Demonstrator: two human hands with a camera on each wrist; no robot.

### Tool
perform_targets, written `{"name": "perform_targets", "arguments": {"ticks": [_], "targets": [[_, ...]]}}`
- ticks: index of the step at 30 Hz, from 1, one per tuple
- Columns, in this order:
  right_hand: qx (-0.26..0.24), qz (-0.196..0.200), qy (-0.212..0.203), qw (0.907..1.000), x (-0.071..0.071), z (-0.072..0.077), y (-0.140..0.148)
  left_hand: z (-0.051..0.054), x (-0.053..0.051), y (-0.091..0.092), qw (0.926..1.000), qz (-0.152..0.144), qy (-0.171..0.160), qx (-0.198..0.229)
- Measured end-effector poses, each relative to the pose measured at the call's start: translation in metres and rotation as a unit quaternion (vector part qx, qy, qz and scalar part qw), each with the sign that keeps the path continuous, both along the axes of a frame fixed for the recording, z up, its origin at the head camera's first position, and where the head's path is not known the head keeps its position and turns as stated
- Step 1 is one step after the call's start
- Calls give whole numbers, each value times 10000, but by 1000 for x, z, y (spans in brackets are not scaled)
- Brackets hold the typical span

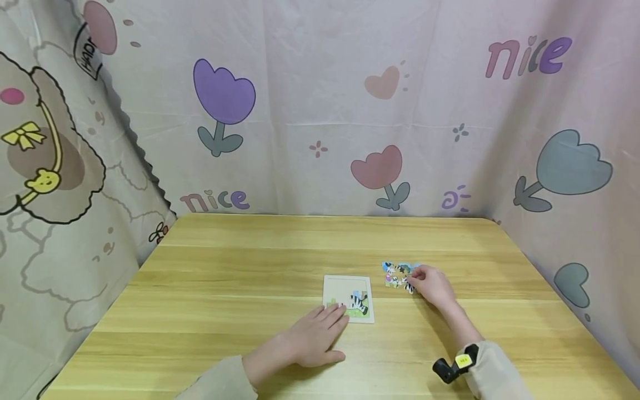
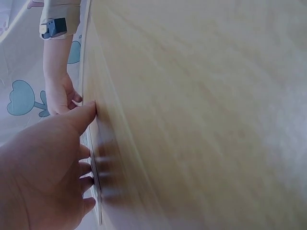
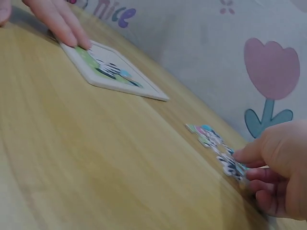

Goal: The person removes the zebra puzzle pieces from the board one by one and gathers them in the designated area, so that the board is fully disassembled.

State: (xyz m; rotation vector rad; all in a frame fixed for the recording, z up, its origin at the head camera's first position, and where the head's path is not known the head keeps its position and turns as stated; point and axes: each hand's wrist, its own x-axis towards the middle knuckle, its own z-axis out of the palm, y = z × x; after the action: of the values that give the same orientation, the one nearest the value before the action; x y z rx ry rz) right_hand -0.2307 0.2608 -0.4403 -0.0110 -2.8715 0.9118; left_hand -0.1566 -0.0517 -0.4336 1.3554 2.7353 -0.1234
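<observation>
A white-framed puzzle board (image 1: 347, 280) lies on the table, with several pieces fitted in its lower part showing a zebra on green. My left hand (image 1: 316, 337) rests on the board's lower left edge with its fingers straight; in the left wrist view the left hand (image 2: 45, 165) has its thumb extended over the table. To the right of the board lies a cluster of loose puzzle pieces (image 1: 391, 281). My right hand (image 1: 436, 286) is at the right side of these pieces. Its curled thumb and fingers pinch a puzzle piece (image 3: 235, 168), partly hidden by the hand.
The wooden table (image 1: 240, 261) extends around the board and pieces. Behind it hangs a printed curtain (image 1: 310, 83) with flowers, and another patterned cloth (image 1: 45, 250) is at the left. A black wrist camera (image 1: 452, 368) sits on the right sleeve.
</observation>
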Motion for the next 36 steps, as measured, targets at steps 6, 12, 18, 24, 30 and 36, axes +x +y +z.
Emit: {"name": "perform_targets", "arguments": {"ticks": [6, 12, 18, 24, 30, 36], "targets": [[-325, 244, 417, 9983, 0, 5, -23, 2, 1, -2, 10000, -33, 44, 22], [-797, 937, 281, 9920, 2, 11, -53, 3, 2, -3, 10000, -42, 20, 51], [-920, 1692, 91, 9812, 6, 8, -75, 4, 2, -3, 10000, -24, -27, 70], [-870, 2213, -88, 9713, 9, 4, -85, 5, 2, -1, 10000, -25, -49, 20], [-646, 2298, -2, 9711, 11, 5, -87, 4, 2, 5, 9999, -133, -55, 47], [-327, 2277, 51, 9732, 10, 3, -89, 2, -2, 13, 9994, -305, 136, -55]]}}
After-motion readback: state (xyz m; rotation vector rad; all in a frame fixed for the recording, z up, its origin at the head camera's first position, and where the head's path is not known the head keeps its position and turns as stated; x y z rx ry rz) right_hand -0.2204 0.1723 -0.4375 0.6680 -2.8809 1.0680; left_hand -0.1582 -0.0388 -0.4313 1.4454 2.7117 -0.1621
